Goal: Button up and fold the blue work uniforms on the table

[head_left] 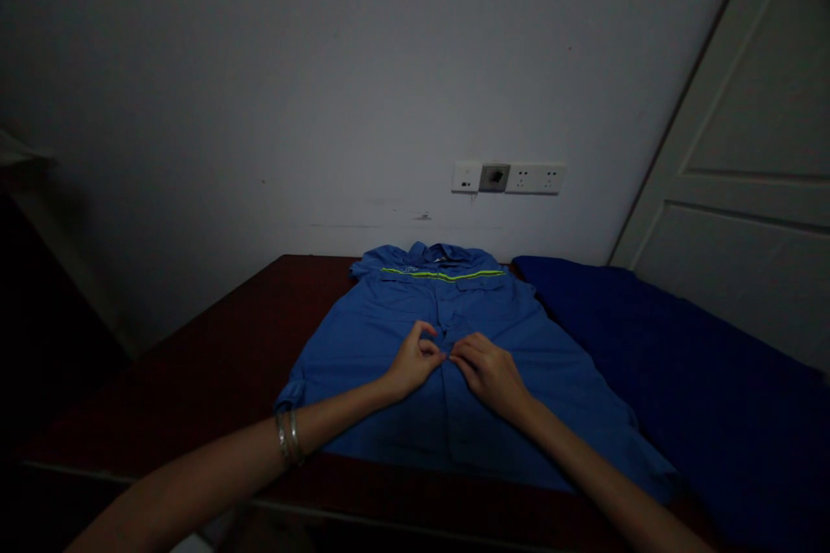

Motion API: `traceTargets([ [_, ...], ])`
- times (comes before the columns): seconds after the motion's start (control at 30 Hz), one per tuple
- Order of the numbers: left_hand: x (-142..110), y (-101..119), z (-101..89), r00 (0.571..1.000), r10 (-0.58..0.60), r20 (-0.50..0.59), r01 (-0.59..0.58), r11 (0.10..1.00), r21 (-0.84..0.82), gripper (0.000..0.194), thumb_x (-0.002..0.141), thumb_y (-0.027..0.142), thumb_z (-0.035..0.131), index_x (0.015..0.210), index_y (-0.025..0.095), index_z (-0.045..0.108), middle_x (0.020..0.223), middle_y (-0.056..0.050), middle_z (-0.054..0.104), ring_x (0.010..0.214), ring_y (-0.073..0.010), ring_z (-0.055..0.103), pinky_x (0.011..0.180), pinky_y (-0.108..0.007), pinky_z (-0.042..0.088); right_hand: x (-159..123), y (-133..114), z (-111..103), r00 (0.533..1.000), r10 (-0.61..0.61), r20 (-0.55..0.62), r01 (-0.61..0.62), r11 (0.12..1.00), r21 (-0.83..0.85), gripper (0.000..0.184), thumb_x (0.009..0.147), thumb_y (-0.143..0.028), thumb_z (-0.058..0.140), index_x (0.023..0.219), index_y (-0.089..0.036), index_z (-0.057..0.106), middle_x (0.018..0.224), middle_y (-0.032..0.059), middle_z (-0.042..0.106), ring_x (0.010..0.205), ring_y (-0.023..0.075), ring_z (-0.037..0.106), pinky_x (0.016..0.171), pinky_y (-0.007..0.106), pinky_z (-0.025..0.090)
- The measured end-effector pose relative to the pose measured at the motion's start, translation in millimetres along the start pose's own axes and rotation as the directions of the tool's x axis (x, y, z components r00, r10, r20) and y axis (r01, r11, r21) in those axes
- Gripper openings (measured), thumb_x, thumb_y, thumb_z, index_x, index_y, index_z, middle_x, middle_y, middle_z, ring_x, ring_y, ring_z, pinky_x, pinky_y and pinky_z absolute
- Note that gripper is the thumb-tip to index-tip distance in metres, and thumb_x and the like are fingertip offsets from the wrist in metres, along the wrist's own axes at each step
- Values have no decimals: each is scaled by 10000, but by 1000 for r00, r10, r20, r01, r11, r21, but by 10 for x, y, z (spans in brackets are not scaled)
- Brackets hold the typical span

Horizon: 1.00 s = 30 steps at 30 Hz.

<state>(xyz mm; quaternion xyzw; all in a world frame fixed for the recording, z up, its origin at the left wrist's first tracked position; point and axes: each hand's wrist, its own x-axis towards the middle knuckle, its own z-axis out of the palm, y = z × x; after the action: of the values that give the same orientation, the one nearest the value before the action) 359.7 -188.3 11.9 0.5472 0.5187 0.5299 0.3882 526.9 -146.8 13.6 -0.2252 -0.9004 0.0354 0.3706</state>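
Note:
A blue work shirt (369, 320) lies spread on the table, front side up, its collar pointing to the wall. A yellow-green stripe crosses its chest above the pocket flaps. At the middle of the front opening, my left hand (415, 360) pinches the edge of the cloth between thumb and forefinger. My right hand (485, 367) is closed on the placket just opposite, its fingertips almost meeting the left ones. Any button between the fingers is too small and dark to make out. Above the hands the placket is slightly parted and rumpled.
The dark red table (259, 320) stands against a pale wall with a row of sockets (509, 178). Darker blue cloth (648, 346) covers the table's right side. A white panelled door (745, 190) is at the right. The room is dim.

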Motion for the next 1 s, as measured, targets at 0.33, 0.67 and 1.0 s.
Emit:
traceTargets([
  [0.33, 3, 103, -3, 991, 119, 54, -130, 954, 271, 276, 644, 103, 562, 911, 176, 560, 575, 63, 517, 538, -85, 477, 539, -195, 353, -4, -63, 18, 996, 12, -90, -15, 999, -33, 146, 841, -175, 500, 837, -205, 643, 919, 62, 629, 878, 198, 543, 785, 353, 390],
  [0.67, -29, 124, -56, 875, 383, 298, -472, 533, 702, 343, 657, 311, 687, 992, 237, 685, 1269, -78, 502, 1191, -281, 399, 1013, -443, 302, -29, -47, 23, 980, 62, -190, -57, 998, 27, 124, 809, -186, 527, 810, -210, 649, 1015, 86, 541, 973, 226, 491, 795, 388, 394],
  [1.0, 62, 36, 13, 872, 360, 332, -482, 510, 712, 217, 715, 242, 609, 901, 188, 708, 1233, -105, 542, 1172, -263, 444, 1014, -431, 318, -52, -27, 8, 979, 51, -195, -48, 999, 19, 120, 793, -170, 532, 778, -205, 646, 1048, 92, 525, 1008, 240, 473, 848, 427, 387],
])
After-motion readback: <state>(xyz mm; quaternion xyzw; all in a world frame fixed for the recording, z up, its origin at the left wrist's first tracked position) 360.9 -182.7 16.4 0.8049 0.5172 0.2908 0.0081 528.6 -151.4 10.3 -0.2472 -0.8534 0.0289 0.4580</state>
